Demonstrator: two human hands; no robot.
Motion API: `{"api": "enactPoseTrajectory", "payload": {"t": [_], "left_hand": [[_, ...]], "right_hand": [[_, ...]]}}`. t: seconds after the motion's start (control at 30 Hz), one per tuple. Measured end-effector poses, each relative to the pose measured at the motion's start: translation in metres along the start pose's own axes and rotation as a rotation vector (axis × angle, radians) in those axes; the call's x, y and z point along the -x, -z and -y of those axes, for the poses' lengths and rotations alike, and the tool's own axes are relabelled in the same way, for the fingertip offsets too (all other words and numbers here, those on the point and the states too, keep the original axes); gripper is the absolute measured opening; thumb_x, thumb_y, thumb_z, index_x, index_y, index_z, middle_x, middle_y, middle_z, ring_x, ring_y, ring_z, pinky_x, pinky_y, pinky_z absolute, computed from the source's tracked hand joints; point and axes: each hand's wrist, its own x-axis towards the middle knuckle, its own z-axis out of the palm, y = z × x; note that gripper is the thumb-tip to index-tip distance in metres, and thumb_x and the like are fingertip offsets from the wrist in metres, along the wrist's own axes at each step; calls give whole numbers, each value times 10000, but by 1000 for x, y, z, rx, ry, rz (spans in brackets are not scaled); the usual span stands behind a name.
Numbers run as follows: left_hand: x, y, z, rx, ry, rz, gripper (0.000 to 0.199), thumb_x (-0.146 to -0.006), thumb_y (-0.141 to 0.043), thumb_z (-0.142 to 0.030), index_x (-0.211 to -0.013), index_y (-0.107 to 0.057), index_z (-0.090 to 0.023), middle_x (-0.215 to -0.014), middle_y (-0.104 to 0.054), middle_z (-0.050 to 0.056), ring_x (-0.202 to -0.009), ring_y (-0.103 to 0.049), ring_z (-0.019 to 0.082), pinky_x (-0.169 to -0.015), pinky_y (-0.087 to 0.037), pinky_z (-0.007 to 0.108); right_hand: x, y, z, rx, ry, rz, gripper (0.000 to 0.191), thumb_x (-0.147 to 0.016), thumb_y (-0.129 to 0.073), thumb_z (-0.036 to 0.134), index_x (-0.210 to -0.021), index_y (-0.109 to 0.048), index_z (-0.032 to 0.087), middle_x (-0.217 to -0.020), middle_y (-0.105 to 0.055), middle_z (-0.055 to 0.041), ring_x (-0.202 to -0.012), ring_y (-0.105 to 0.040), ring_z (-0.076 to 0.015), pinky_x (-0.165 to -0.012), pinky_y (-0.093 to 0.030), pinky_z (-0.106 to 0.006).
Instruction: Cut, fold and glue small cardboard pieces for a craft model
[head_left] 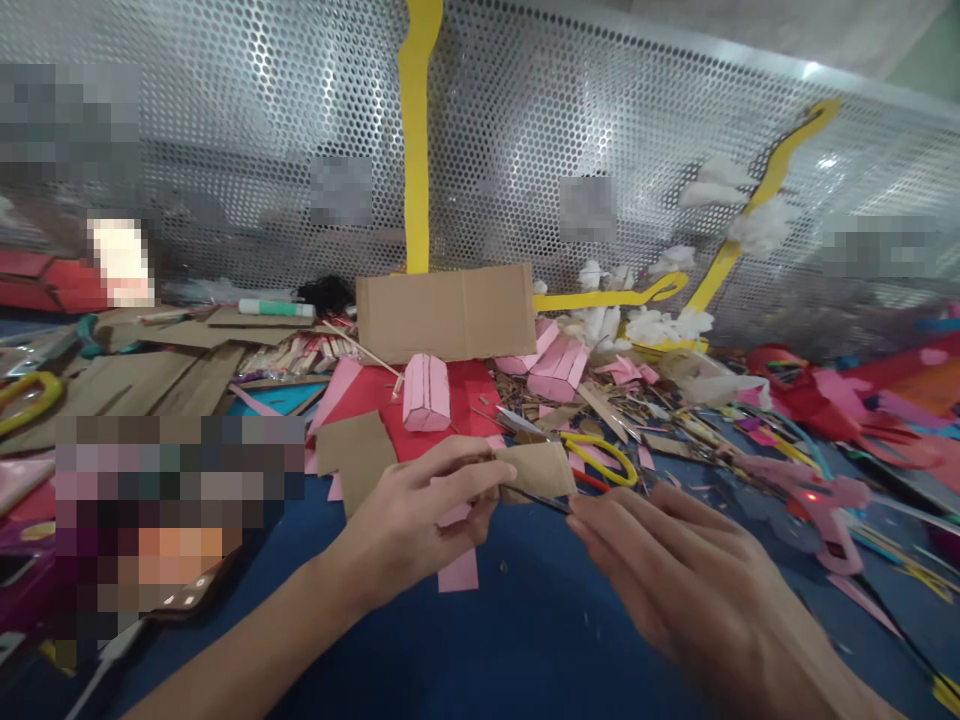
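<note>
My left hand (431, 495) grips a small piece of brown cardboard (541, 468), which looks folded or curved, above the blue work surface. Along the cardboard's lower edge runs a thin black strip (536, 499). The fingers of my right hand (675, 550) are pinched at the strip's right end, close to the cardboard's corner. Beneath my left hand lies a pink paper piece (459, 572). Just beyond the cardboard are yellow-handled scissors (604, 458). A pink paper-covered block with black edge lines (426, 393) rests on red paper (476, 390).
A pink glue gun (814, 497) with a lit red light lies at right, its cord trailing. Cardboard scraps (150, 375) pile up at left near a phone (187, 597). A cardboard box (446, 312) with a yellow strip (416, 130) stands before the perforated metal panel (495, 130).
</note>
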Motion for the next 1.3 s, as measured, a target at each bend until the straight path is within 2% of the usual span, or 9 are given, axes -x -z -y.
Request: {"api": "enactPoseTrajectory", "payload": {"t": [0.2,0.43,0.57,0.73,0.87,1.17,1.3], "left_hand": [[2,0,2,-6,-1,-23,324,-896,-643,-82,-1177,-661,-244,-1160,-704,36,-967,-742,134,-834,-651,248],[-1,0,1,-33,-29,-41,299,-898,-632,-79,-1153,-662,-233,-1126,-707,39,-916,-751,137,-809,-662,266],[-1,1,1,-23,-23,-36,320,-891,-631,-69,-1164,-660,-233,-1128,-699,43,-928,-746,136,-791,-655,247],[1,1,4,-4,-9,-17,339,-892,-633,-72,-1186,-650,-237,-1168,-688,53,-972,-738,137,-818,-642,237],[2,1,5,0,-2,-1,344,-897,-636,-78,-1197,-645,-244,-1186,-684,50,-980,-738,139,-844,-641,248],[0,0,3,4,0,-20,329,-898,-630,-73,-1176,-647,-248,-1169,-695,50,-961,-742,139,-830,-649,258],[0,0,3,3,-4,-22,324,-894,-628,-69,-1164,-651,-248,-1168,-701,52,-963,-746,144,-833,-651,263]], "right_hand": [[5,4,0,20,20,63,227,-1043,-410,103,-1131,-613,154,-906,-747,-67,-659,-653,-178,-685,-408,-359],[-2,9,-1,29,88,63,281,-1051,-324,73,-1093,-594,139,-834,-730,-47,-590,-624,-158,-655,-397,-349],[0,6,-1,11,62,41,228,-1027,-386,59,-1084,-589,146,-791,-716,-29,-573,-616,-154,-627,-403,-341],[8,1,-6,18,39,39,245,-993,-494,43,-1205,-578,132,-918,-764,-65,-710,-687,-184,-682,-462,-348],[9,2,-10,2,72,65,271,-995,-497,45,-1229,-574,156,-968,-781,-73,-702,-687,-181,-699,-481,-344],[-9,11,-5,70,145,11,281,-1053,-331,53,-1094,-597,134,-871,-778,-64,-603,-677,-158,-652,-459,-346],[-15,16,-8,102,193,47,355,-1059,-284,52,-1038,-623,154,-823,-772,-47,-567,-659,-155,-623,-469,-340]]}}
